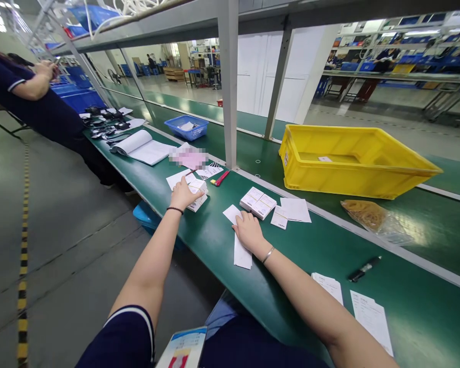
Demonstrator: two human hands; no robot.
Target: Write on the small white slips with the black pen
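Observation:
My left hand is closed on a banded stack of white printed cards, its thumb lying over the top and its other fingers at the far side. White sheets lie just beyond that hand. With fingers laid out over them, my right hand rests on white paper slips on the green bench. Close beyond it sit banded bundles of white cards. To their right are a single banded piece and a white sheet. Whatever lies under my right palm is hidden.
A yellow bin stands behind, near a bag of rubber bands. A black pen and paper slips lie right. A red-handled cutter, blue basket and open notebook are beyond. Another person stands left.

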